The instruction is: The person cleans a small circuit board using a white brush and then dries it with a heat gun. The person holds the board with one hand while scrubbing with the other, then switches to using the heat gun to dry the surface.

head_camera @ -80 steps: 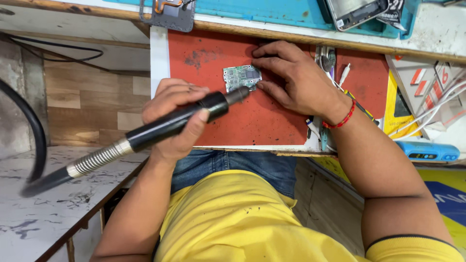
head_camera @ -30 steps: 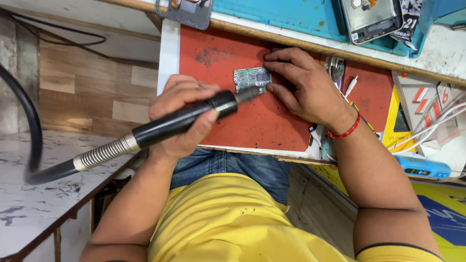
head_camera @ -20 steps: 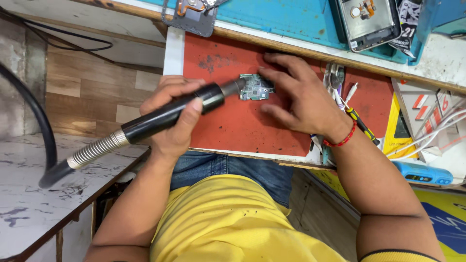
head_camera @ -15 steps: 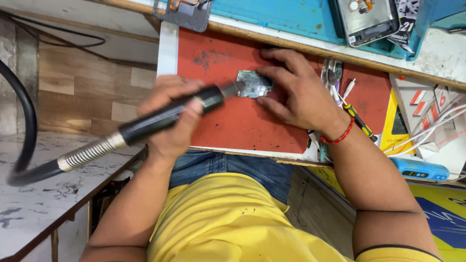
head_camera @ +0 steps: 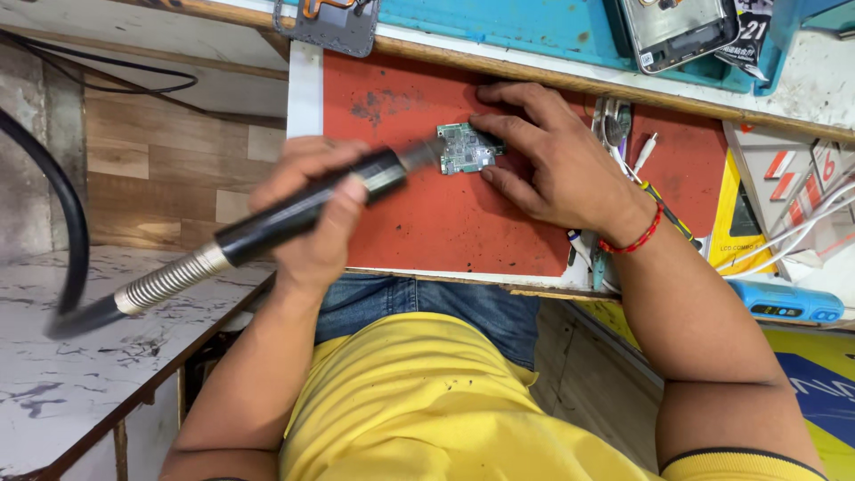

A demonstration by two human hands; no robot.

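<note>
Near the upper middle of the frame, a small green circuit board (head_camera: pixel 468 148) lies on the red mat (head_camera: pixel 427 223), pinned by the right hand's (head_camera: pixel 557 165) fingers. The left hand (head_camera: pixel 312 223) grips a black hot-air handpiece (head_camera: pixel 294 214), nozzle at the board's left edge. Work on the board looks underway; nothing visibly lifted off.
</note>
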